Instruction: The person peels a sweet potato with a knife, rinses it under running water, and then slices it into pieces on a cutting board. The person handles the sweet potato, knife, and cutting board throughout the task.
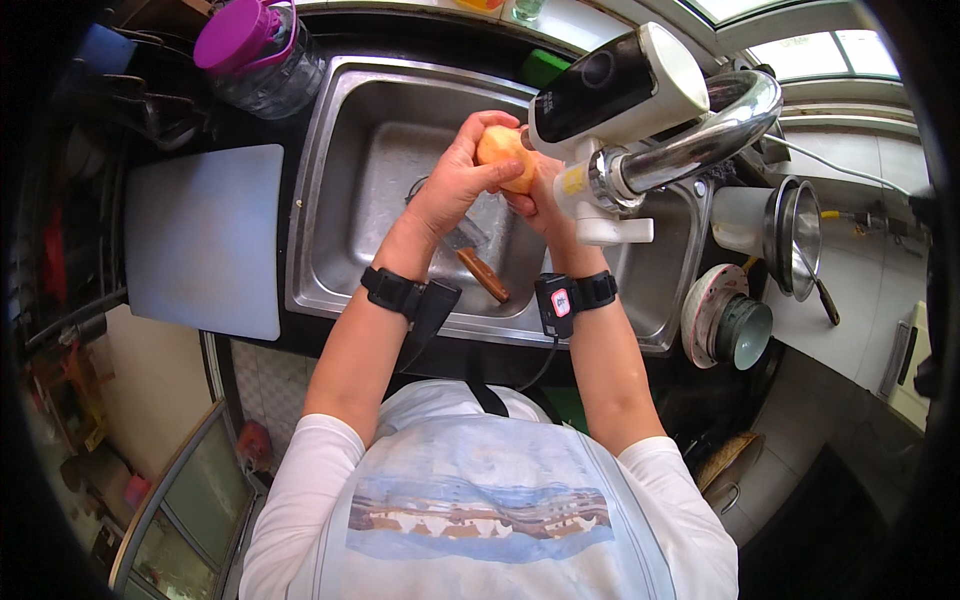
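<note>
A rounded, orange-yellow peeled vegetable or fruit (504, 147) is held between my two hands over the sink. My left hand (465, 169) wraps its left side, with the thumb across its front. My right hand (541, 187) supports it from the right and below, partly hidden behind the faucet. The faucet (615, 161) has a black-and-white body and a chrome spout, and its outlet is close above the piece. Beneath my hands, a knife with a wooden handle (484, 276) lies in the stainless steel sink (322, 195); my left forearm covers part of what lies there.
A white cutting board (204, 240) lies left of the sink. Behind it stands a clear plastic jar with a purple lid (240, 41). Stacked bowls (742, 330) and metal strainers (795, 236) are on the right. A green item (543, 69) sits behind the sink.
</note>
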{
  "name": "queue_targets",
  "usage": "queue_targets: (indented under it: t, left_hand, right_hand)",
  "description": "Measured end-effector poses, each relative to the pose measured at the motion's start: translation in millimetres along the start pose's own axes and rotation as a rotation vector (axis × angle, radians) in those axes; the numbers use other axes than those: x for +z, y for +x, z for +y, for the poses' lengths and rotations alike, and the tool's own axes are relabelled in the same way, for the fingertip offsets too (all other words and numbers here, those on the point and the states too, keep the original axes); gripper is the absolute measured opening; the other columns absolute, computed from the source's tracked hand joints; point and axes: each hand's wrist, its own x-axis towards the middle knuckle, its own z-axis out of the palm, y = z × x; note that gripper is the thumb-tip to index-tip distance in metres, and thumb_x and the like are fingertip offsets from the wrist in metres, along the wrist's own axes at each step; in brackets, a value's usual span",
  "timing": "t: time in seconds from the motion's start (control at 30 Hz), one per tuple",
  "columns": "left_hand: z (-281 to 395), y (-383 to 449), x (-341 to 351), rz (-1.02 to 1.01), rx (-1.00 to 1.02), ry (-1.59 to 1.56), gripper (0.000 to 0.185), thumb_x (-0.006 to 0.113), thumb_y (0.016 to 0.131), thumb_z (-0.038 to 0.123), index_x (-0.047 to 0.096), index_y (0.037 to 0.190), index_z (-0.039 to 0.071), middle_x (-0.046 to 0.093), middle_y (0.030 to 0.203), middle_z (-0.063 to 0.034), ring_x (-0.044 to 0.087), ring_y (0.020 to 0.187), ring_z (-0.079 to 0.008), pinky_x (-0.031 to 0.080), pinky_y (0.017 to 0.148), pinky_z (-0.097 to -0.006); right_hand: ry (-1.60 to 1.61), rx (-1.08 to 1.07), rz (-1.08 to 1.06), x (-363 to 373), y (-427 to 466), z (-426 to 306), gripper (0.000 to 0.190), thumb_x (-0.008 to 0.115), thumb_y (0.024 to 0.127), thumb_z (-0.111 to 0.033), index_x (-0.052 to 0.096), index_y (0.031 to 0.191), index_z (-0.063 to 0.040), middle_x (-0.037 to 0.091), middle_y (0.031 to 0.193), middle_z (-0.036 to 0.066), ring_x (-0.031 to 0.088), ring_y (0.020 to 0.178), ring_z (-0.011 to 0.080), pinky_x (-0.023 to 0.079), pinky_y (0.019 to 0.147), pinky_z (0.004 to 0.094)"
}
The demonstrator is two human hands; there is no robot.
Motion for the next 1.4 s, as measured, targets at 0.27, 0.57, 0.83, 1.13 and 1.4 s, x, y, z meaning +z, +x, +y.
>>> queue_targets:
  t: [0.27, 0.57, 0.83, 1.13, 1.4]
  left_hand:
    - [-38.8, 18.4, 8.9, 0.388, 0.117, 0.17, 0.031, 0.037, 0.109, 0.028, 0.059, 0.119, 0.008, 0.059, 0.105, -0.0026, 0.055, 0.094, -0.0106, 0.048, 0.086, -0.0258]
    - [-14.8, 2.7, -3.9, -0.018, 0.068, 0.007, 0.056, 0.072, 0.092, 0.015, 0.041, 0.138, 0.013, 0.058, 0.106, -0.0028, 0.06, 0.092, -0.0127, 0.051, 0.069, -0.0253]
    - [-19.2, 22.8, 1.1, 0.279, 0.276, 0.334, 0.025, 0.046, 0.108, 0.024, 0.052, 0.124, 0.006, 0.065, 0.103, -0.006, 0.056, 0.082, -0.0074, 0.05, 0.068, -0.0256]
    - [-2.2, -0.8, -7.6, 0.115, -0.066, 0.043, 0.036, 0.057, 0.103, 0.033, 0.052, 0.128, 0.008, 0.061, 0.093, -0.003, 0.056, 0.064, -0.0079, 0.044, 0.053, -0.0197]
    - [-15.1, -22.1, -10.7, 0.181, -0.18, -0.297, 0.031, 0.06, 0.101, 0.029, 0.051, 0.124, 0.009, 0.064, 0.098, -0.0082, 0.062, 0.062, -0.0132, 0.053, 0.053, -0.0238]
  right_hand:
    - [-0.626, -0.51, 0.302, 20.6, 13.4, 43.5, 0.044, 0.046, 0.104, -0.045, 0.06, 0.086, -0.008, 0.059, 0.068, 0.003, 0.042, 0.04, 0.0076, 0.029, 0.035, 0.0219]
    - [0.116, 0.065, 0.027, -4.9, 1.4, 6.7, 0.04, 0.045, 0.102, -0.043, 0.062, 0.093, -0.008, 0.058, 0.065, 0.002, 0.042, 0.038, 0.0074, 0.029, 0.034, 0.0206]
    - [-0.664, -0.62, 0.185, 41.4, 1.3, 3.1, 0.049, 0.056, 0.102, -0.049, 0.064, 0.109, -0.001, 0.059, 0.077, -0.003, 0.051, 0.065, 0.003, 0.041, 0.053, 0.0211]
    - [-0.503, -0.306, 0.213, 18.7, -13.6, 1.0, 0.032, 0.057, 0.102, -0.031, 0.067, 0.107, -0.001, 0.067, 0.088, 0.003, 0.058, 0.081, 0.0117, 0.045, 0.074, 0.0287]
    - [-0.91, -0.628, 0.397, 20.1, -22.9, 15.3, 0.036, 0.04, 0.109, -0.029, 0.067, 0.103, -0.006, 0.069, 0.098, 0.011, 0.067, 0.085, 0.0269, 0.051, 0.077, 0.0376]
